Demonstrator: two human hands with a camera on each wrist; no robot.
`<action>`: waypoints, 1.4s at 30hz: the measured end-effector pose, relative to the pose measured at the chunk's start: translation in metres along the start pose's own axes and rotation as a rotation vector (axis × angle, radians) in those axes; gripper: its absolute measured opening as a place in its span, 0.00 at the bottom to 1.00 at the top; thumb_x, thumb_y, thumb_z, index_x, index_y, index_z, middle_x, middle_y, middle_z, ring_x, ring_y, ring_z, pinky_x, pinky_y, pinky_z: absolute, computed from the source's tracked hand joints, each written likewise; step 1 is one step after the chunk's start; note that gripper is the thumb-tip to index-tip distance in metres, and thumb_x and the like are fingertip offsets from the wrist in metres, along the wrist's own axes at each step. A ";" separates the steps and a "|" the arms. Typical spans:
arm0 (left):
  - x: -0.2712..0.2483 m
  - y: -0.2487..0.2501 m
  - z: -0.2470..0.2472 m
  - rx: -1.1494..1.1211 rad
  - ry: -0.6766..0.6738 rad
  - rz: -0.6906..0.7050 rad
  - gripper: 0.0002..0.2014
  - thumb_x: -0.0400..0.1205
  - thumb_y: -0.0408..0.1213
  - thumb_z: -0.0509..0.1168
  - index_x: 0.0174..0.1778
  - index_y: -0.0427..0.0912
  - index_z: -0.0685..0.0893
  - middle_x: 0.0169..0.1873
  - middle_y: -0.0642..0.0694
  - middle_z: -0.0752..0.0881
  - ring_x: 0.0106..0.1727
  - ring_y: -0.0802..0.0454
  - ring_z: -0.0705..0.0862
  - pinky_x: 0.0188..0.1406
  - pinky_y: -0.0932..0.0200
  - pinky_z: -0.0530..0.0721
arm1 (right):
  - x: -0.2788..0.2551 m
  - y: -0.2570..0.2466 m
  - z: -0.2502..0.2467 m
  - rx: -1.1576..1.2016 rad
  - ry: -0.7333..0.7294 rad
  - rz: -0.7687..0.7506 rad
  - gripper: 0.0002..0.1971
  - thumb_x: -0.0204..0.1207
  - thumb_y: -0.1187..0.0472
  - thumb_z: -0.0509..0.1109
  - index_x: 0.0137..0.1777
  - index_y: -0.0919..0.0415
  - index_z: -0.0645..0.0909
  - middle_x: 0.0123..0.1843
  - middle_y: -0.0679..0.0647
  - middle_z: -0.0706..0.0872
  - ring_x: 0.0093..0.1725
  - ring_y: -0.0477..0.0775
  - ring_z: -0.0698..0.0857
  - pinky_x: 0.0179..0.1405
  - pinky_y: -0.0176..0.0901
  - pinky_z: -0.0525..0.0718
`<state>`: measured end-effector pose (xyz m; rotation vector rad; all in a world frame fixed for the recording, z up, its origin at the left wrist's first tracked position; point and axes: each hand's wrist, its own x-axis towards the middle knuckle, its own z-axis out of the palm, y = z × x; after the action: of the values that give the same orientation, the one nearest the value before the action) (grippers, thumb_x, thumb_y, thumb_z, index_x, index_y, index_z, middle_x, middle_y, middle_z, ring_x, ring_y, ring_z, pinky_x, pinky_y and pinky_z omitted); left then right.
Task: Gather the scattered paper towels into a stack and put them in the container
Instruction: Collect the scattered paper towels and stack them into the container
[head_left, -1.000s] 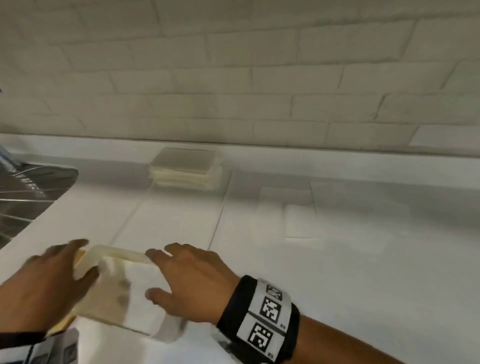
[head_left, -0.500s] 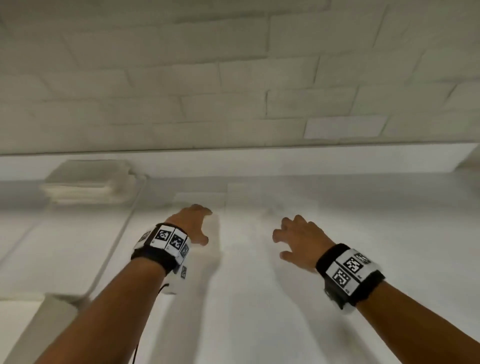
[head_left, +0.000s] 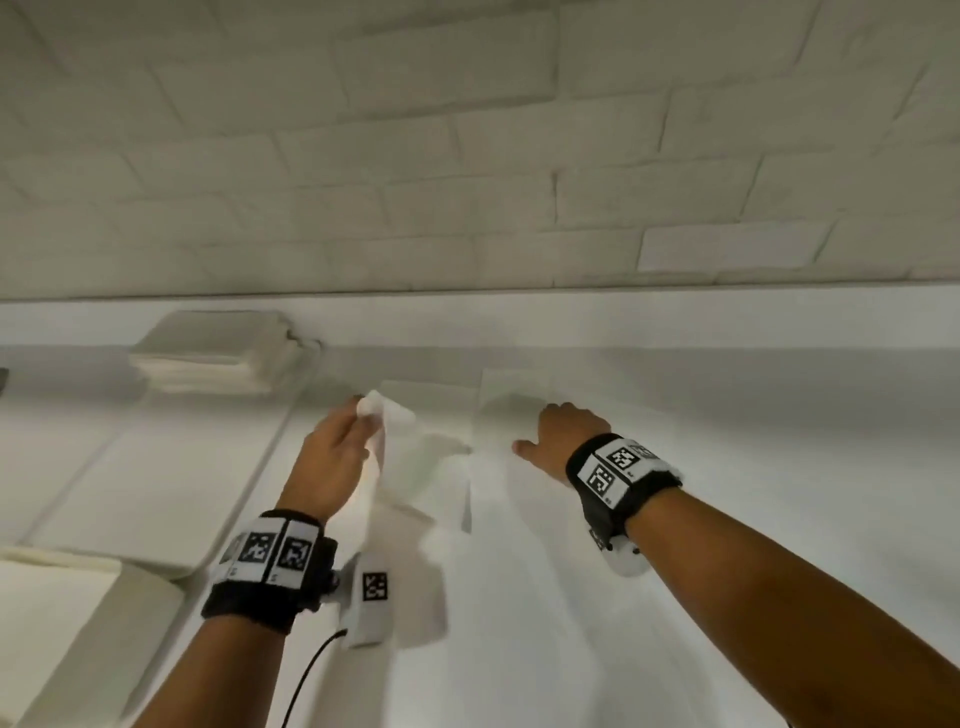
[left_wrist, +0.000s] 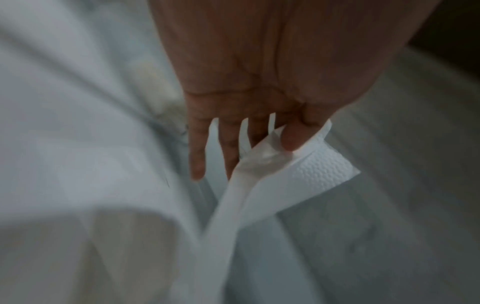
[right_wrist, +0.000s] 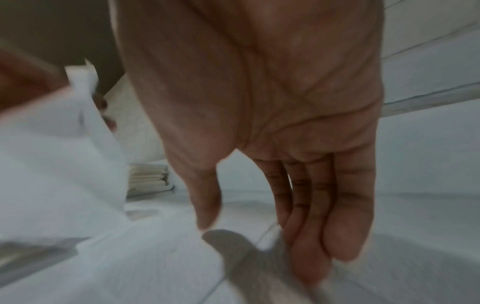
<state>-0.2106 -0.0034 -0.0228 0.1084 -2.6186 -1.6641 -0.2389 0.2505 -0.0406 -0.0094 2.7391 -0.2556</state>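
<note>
White counter (head_left: 675, 597), stacked paper towels (head_left: 218, 358) at its back edge, flat paper towel (head_left: 498, 452), container (head_left: 78, 623) front left

One white embossed paper towel (head_left: 395, 457) hangs lifted off the desk (head_left: 675, 597), pinched at its top edge and drooping in a long fold. A second paper towel (head_left: 498, 415) lies flat just right of it. A neat stack of folded towels (head_left: 218, 358) sits far left against the wall. The pale container (head_left: 78, 613) stands at the near left.

I lose the pale rectangular plastic container (head_left: 78, 597) past the lower-left edge, and my right hand (head_left: 563, 434) hides its own fingertips (white-on-white paper edges blur).
</note>
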 end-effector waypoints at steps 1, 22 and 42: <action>-0.005 0.005 -0.007 -0.279 0.018 -0.089 0.12 0.87 0.37 0.59 0.45 0.50 0.88 0.46 0.45 0.92 0.46 0.45 0.87 0.53 0.46 0.84 | 0.003 -0.004 0.002 -0.032 0.010 -0.003 0.28 0.83 0.44 0.63 0.74 0.64 0.72 0.71 0.60 0.79 0.68 0.62 0.81 0.61 0.50 0.80; -0.035 0.011 0.058 -0.929 -0.310 -0.786 0.16 0.78 0.34 0.60 0.57 0.28 0.84 0.48 0.33 0.91 0.48 0.34 0.89 0.51 0.41 0.91 | -0.051 0.026 -0.017 0.873 0.336 -0.059 0.13 0.81 0.66 0.63 0.59 0.53 0.83 0.47 0.53 0.82 0.39 0.51 0.81 0.33 0.31 0.77; -0.045 0.042 0.037 -0.088 -0.119 0.249 0.35 0.85 0.33 0.69 0.83 0.61 0.62 0.43 0.59 0.93 0.39 0.59 0.91 0.40 0.72 0.85 | -0.095 0.043 0.043 0.015 0.258 -0.054 0.27 0.77 0.28 0.57 0.59 0.50 0.78 0.55 0.48 0.78 0.51 0.50 0.82 0.48 0.42 0.82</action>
<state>-0.1698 0.0514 -0.0002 -0.3152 -2.5071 -1.7409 -0.1337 0.2893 -0.0510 -0.0498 2.9967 -0.3126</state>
